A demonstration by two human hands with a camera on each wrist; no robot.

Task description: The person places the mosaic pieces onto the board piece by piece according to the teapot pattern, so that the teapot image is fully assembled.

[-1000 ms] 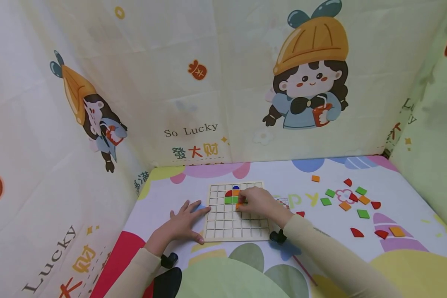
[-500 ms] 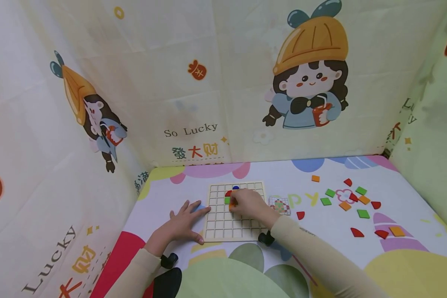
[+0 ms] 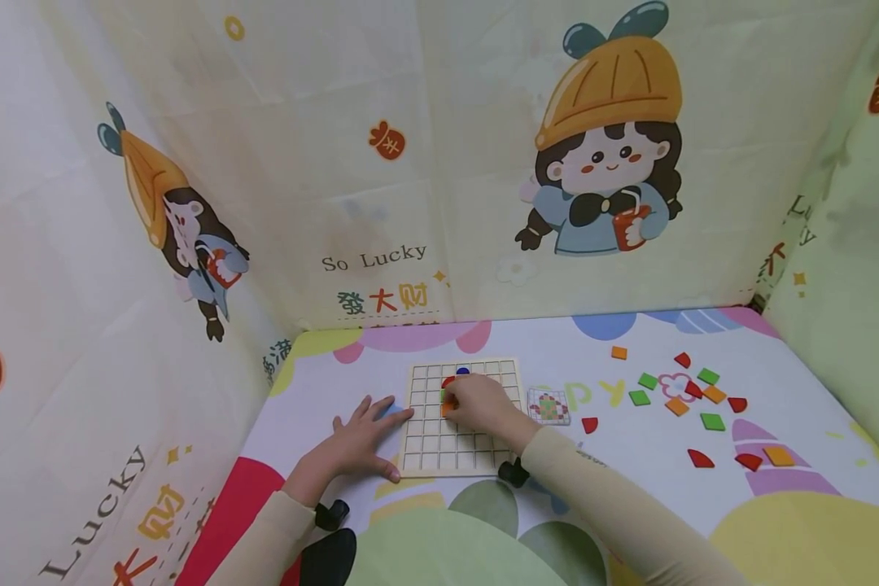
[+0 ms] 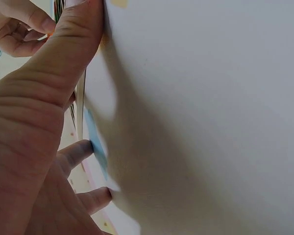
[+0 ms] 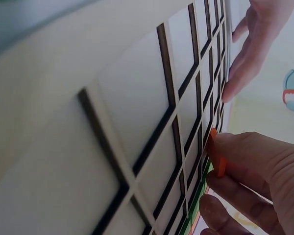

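Observation:
A pale square grid board (image 3: 428, 443) lies on the table. My right hand (image 3: 487, 403) is over its upper left part and pinches a thin orange square tile (image 5: 222, 167) between thumb and fingers. In the right wrist view the tile is tilted on edge, close to the grid. Just beyond the fingers, a blue piece (image 3: 463, 371) and a red piece (image 3: 448, 381) sit on the board; a bit of green (image 3: 443, 396) shows, partly covered by the hand. My left hand (image 3: 355, 441) rests spread beside the board, its fingers at the left edge.
A small card with a coloured pattern (image 3: 548, 406) lies right of the board. Farther right are scattered loose pieces, such as a green tile (image 3: 713, 422), an orange tile (image 3: 779, 456) and a red quarter-round (image 3: 700, 459). Printed cloth walls (image 3: 476, 285) stand behind and at both sides.
My right hand has moved left across the board with the orange tile, uncovering the pattern card. The left hand has stayed at the board's edge.

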